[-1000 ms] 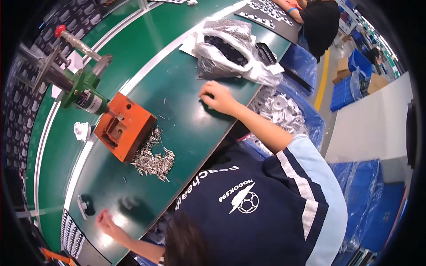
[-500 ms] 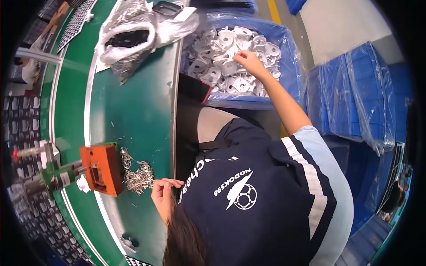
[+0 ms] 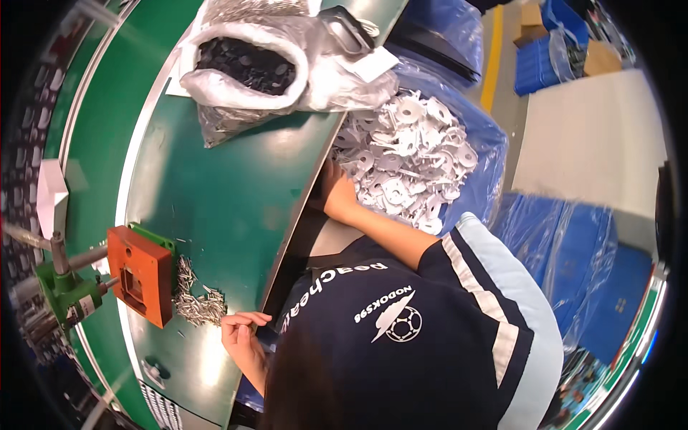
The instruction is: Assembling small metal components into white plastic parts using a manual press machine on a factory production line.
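My left hand (image 3: 244, 342) is at the near edge of the green bench, beside a pile of small metal pins (image 3: 200, 304). Its fingers are loosely stretched toward my body, and nothing shows in them. My right hand (image 3: 338, 192) reaches down at the bench edge, next to the heap of white plastic parts with round holes (image 3: 408, 154). Its fingertips are lost in the shade there, so any hold is hidden. The parts lie in a blue bin (image 3: 494, 136) lined with clear plastic. An orange block fixture (image 3: 159, 287) on a green clamp stands left of the pins.
A plastic bag (image 3: 215, 129) of small black parts lies on the far bench, with a black tray (image 3: 349, 30) beside it. Blue crates (image 3: 552, 244) under clear film stand at the right. More blue crates (image 3: 532, 66) and a yellow floor line (image 3: 491, 61) are farther off.
My right hand has left the white parts and moved left and down to the bench edge. My left hand stays near the pins. The view has shifted and turned.
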The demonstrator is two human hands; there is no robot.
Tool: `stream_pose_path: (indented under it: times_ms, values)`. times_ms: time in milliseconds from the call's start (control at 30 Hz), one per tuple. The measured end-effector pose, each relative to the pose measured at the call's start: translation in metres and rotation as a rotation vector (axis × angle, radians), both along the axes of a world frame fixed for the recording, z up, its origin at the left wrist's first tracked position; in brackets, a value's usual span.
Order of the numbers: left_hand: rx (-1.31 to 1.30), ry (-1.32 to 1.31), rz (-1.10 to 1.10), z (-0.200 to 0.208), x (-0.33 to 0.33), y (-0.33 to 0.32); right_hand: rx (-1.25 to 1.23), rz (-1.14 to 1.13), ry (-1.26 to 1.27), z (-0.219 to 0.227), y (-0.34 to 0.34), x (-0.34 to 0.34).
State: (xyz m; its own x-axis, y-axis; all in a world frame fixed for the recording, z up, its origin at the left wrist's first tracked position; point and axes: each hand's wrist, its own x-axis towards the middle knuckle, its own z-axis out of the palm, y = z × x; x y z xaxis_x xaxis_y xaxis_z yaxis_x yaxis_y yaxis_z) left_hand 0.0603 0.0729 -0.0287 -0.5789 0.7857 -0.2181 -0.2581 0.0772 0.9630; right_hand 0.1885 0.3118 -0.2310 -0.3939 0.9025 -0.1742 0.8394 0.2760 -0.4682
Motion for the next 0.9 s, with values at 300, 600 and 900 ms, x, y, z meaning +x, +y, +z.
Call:
stream_pose_path:
  times_ms: [300, 600, 900]
  values:
    - [-0.024, 0.077, 0.126, -0.006, 0.021, -0.019, -0.176, 0.035, 0.011, -0.008, 0.007, -0.002]
    - [-0.334, -0.097, 0.152, -0.039, 0.054, -0.114, -0.132, 0.089, 0.085, 0.012, 0.012, 0.011]
    - [-0.524, 0.062, -0.222, -0.068, 0.014, -0.110, -0.179, -0.186, 0.286, -0.022, 0.057, 0.101]
